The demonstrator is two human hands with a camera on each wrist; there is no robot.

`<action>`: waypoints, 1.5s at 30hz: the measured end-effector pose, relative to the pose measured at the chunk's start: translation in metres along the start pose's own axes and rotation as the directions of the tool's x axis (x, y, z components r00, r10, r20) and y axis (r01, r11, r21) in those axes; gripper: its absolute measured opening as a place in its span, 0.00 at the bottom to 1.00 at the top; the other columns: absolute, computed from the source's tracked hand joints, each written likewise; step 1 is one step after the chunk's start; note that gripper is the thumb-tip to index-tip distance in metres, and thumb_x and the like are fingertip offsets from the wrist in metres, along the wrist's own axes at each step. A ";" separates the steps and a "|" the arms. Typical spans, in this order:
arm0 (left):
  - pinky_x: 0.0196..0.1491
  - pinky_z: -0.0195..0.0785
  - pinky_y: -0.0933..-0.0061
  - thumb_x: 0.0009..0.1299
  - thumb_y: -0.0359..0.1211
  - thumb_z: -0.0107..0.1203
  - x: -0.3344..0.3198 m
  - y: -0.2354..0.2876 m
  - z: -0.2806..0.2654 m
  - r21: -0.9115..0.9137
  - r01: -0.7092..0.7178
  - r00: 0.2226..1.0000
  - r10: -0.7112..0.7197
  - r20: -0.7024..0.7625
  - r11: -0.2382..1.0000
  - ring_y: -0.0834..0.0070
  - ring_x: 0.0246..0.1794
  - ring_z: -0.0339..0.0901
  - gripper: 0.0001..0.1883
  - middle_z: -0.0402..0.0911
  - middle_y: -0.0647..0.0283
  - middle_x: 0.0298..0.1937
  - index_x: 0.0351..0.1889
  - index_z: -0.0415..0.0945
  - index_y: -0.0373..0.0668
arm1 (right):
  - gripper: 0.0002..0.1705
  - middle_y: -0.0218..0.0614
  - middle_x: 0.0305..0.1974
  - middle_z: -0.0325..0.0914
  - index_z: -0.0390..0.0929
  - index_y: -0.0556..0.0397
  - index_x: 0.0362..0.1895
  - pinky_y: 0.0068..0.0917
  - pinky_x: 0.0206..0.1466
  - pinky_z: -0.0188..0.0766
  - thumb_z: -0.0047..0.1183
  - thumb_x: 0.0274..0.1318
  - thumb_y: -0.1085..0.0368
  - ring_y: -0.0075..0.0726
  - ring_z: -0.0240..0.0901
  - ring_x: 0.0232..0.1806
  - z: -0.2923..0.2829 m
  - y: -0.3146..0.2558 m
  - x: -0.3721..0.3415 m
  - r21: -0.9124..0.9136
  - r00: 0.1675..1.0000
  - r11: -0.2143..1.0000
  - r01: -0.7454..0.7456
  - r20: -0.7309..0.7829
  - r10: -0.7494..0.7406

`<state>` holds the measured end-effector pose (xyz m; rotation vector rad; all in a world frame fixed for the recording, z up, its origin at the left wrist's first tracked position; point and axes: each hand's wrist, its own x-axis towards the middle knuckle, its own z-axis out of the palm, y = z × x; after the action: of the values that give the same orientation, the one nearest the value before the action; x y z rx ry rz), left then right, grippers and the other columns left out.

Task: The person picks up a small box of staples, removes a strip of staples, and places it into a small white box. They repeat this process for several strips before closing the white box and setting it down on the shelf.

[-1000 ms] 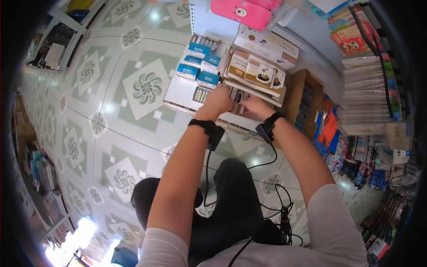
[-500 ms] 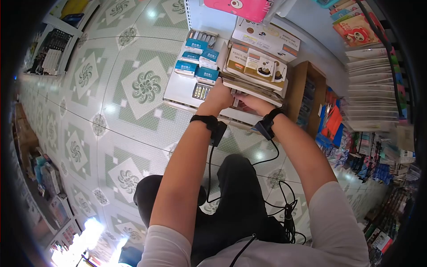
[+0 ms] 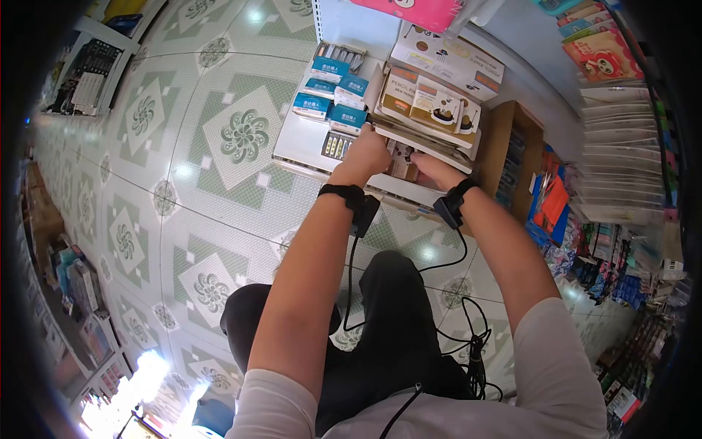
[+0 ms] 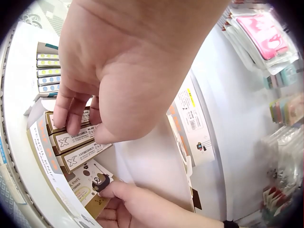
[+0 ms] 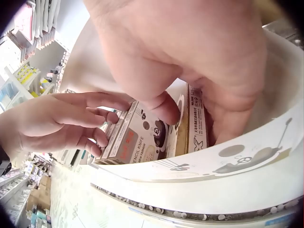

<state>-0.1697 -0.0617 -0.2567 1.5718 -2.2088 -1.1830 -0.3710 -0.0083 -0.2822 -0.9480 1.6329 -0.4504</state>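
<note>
In the head view, both hands reach into an open white carton (image 5: 251,159) printed with pencil knife pictures. Fingertips and thumb of my left hand (image 3: 368,155) span the tops of narrow brown-and-white pencil knife boxes (image 4: 78,147), standing in a row at the carton's left end. To the right, my right hand (image 3: 439,173) pinches pencil knife boxes (image 5: 148,137). Its thumb lies on a printed face with a cartoon, and its other fingers go behind, partly hidden. In the right wrist view, the left hand (image 5: 57,121) is at the far end of the same row.
Blue-and-white small boxes (image 3: 313,106) stand left of the carton on a white shelf (image 3: 296,150). Flat pencil knife cartons (image 3: 431,102) are stacked behind the hands. A brown cardboard box (image 3: 504,146) stands right, near hanging packets (image 3: 621,146). Patterned tiles (image 3: 245,135) cover the floor.
Half a second ago the hands were close together; now the right hand is further right, and boxes show between them. The left hand stays at the row. The head view has shifted slightly.
</note>
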 end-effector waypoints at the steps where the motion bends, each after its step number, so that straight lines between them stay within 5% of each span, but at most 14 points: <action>1: 0.62 0.70 0.51 0.63 0.27 0.52 -0.001 0.001 -0.001 -0.008 0.000 1.000 0.000 0.004 1.000 0.40 0.58 0.75 0.22 0.69 0.38 0.63 0.58 0.77 0.35 | 0.27 0.41 0.58 0.73 0.68 0.51 0.67 0.40 0.50 0.84 0.53 0.66 0.59 0.42 0.76 0.56 -0.001 0.005 0.002 0.001 1.000 1.000 -0.002 0.002 0.002; 3: 0.62 0.70 0.52 0.63 0.27 0.52 -0.002 0.005 -0.001 -0.018 0.021 1.000 -0.021 0.001 1.000 0.39 0.58 0.75 0.23 0.69 0.38 0.63 0.58 0.76 0.36 | 0.22 0.41 0.51 0.80 0.74 0.56 0.59 0.38 0.49 0.82 0.55 0.66 0.58 0.40 0.80 0.50 -0.001 0.015 0.004 0.142 0.980 0.969 -0.201 0.047 0.196; 4: 0.62 0.71 0.52 0.63 0.27 0.53 -0.003 0.006 -0.002 -0.025 0.038 0.999 -0.038 -0.007 0.999 0.39 0.58 0.75 0.24 0.69 0.38 0.63 0.59 0.76 0.36 | 0.21 0.41 0.49 0.82 0.74 0.58 0.58 0.34 0.52 0.80 0.54 0.68 0.59 0.38 0.82 0.48 0.001 0.016 0.007 0.057 0.975 0.974 -0.220 0.011 0.220; 17: 0.65 0.68 0.54 0.66 0.30 0.54 -0.004 0.003 -0.004 -0.042 0.022 0.999 -0.021 0.026 0.999 0.36 0.61 0.71 0.26 0.71 0.34 0.61 0.63 0.71 0.36 | 0.21 0.41 0.54 0.79 0.71 0.57 0.63 0.32 0.53 0.79 0.52 0.71 0.61 0.37 0.80 0.52 -0.014 -0.023 -0.054 0.266 0.987 0.953 -0.142 0.117 0.114; 21: 0.60 0.72 0.57 0.65 0.37 0.59 -0.001 0.000 -0.014 0.044 -0.245 0.969 0.247 -0.027 0.968 0.42 0.57 0.76 0.24 0.79 0.39 0.55 0.59 0.76 0.39 | 0.20 0.36 0.54 0.78 0.71 0.55 0.63 0.33 0.54 0.80 0.53 0.71 0.62 0.35 0.79 0.53 -0.012 -0.028 -0.082 0.346 0.993 0.933 -0.097 0.103 0.065; 22: 0.57 0.73 0.59 0.65 0.40 0.60 -0.002 0.003 -0.021 -0.067 -0.156 0.978 0.163 0.127 0.986 0.44 0.53 0.78 0.25 0.81 0.41 0.52 0.58 0.77 0.38 | 0.21 0.38 0.55 0.77 0.70 0.56 0.63 0.34 0.52 0.81 0.53 0.70 0.64 0.35 0.80 0.52 -0.009 -0.026 -0.088 0.419 0.996 0.905 -0.070 0.085 0.037; 23: 0.55 0.73 0.60 0.64 0.43 0.62 -0.003 0.006 -0.027 -0.166 -0.043 0.956 0.089 0.279 0.985 0.47 0.50 0.80 0.26 0.83 0.43 0.49 0.56 0.78 0.37 | 0.21 0.40 0.55 0.77 0.69 0.56 0.64 0.35 0.50 0.83 0.53 0.70 0.66 0.36 0.80 0.51 -0.005 -0.025 -0.094 0.483 0.997 0.874 -0.043 0.071 0.010; 24: 0.46 0.75 0.64 0.63 0.48 0.64 -0.006 0.008 -0.035 -0.074 0.025 0.924 0.006 0.383 0.997 0.58 0.44 0.83 0.28 0.86 0.50 0.41 0.52 0.81 0.36 | 0.22 0.39 0.58 0.75 0.67 0.55 0.65 0.36 0.53 0.82 0.53 0.70 0.66 0.37 0.79 0.54 -0.001 -0.022 -0.101 0.524 0.996 0.849 -0.062 0.092 0.017; 25: 0.46 0.75 0.64 0.63 0.48 0.64 -0.010 0.014 -0.044 -0.072 0.031 0.925 -0.002 0.380 0.997 0.58 0.44 0.83 0.28 0.86 0.50 0.41 0.52 0.81 0.36 | 0.22 0.39 0.58 0.75 0.67 0.55 0.65 0.36 0.53 0.82 0.53 0.70 0.66 0.37 0.79 0.54 0.004 -0.019 -0.107 0.523 0.995 0.850 -0.065 0.100 0.014; 27: 0.38 0.75 0.67 0.61 0.52 0.64 -0.018 0.020 -0.056 -0.028 0.169 0.705 -0.101 0.702 0.985 0.69 0.41 0.84 0.27 0.86 0.57 0.37 0.45 0.84 0.37 | 0.22 0.39 0.59 0.75 0.66 0.53 0.66 0.36 0.55 0.81 0.51 0.71 0.66 0.37 0.78 0.57 0.017 -0.012 -0.120 0.637 0.986 0.765 -0.093 0.166 -0.018; 28: 0.32 0.71 0.74 0.61 0.51 0.64 -0.019 0.019 -0.057 0.019 0.105 0.659 -0.083 0.748 0.994 0.77 0.39 0.83 0.25 0.85 0.63 0.38 0.45 0.84 0.41 | 0.23 0.39 0.60 0.74 0.64 0.52 0.68 0.37 0.57 0.80 0.49 0.72 0.67 0.38 0.77 0.59 0.023 -0.012 -0.128 0.681 0.983 0.723 -0.112 0.180 -0.018; 33: 0.29 0.64 0.81 0.60 0.44 0.65 -0.046 0.007 -0.065 -0.246 0.305 0.589 0.021 0.808 0.920 0.80 0.40 0.84 0.27 0.86 0.66 0.41 0.55 0.77 0.40 | 0.24 0.39 0.62 0.72 0.62 0.52 0.69 0.37 0.59 0.79 0.48 0.73 0.67 0.38 0.74 0.63 0.044 0.002 -0.144 0.805 0.970 0.568 -0.172 0.239 -0.046; 38: 0.28 0.63 0.82 0.55 0.35 0.67 -0.064 -0.006 -0.065 -0.301 0.425 0.451 0.088 0.888 0.854 0.80 0.39 0.86 0.29 0.87 0.63 0.41 0.55 0.76 0.38 | 0.23 0.37 0.59 0.74 0.66 0.54 0.66 0.34 0.56 0.79 0.52 0.71 0.63 0.33 0.76 0.58 0.045 0.007 -0.149 0.605 0.942 0.778 -0.170 0.332 -0.053; 45: 0.29 0.66 0.82 0.54 0.35 0.68 -0.069 -0.023 -0.056 -0.153 0.371 0.461 -0.038 0.887 0.916 0.81 0.36 0.85 0.25 0.86 0.64 0.38 0.51 0.80 0.40 | 0.24 0.35 0.51 0.79 0.69 0.57 0.65 0.27 0.47 0.78 0.55 0.70 0.61 0.26 0.77 0.49 0.049 0.020 -0.142 0.417 0.953 0.899 -0.137 0.303 0.004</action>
<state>-0.0930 -0.0328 -0.2156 1.2089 -2.0498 -2.7903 -0.3269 0.1231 -0.2216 -0.5823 1.2187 -0.5647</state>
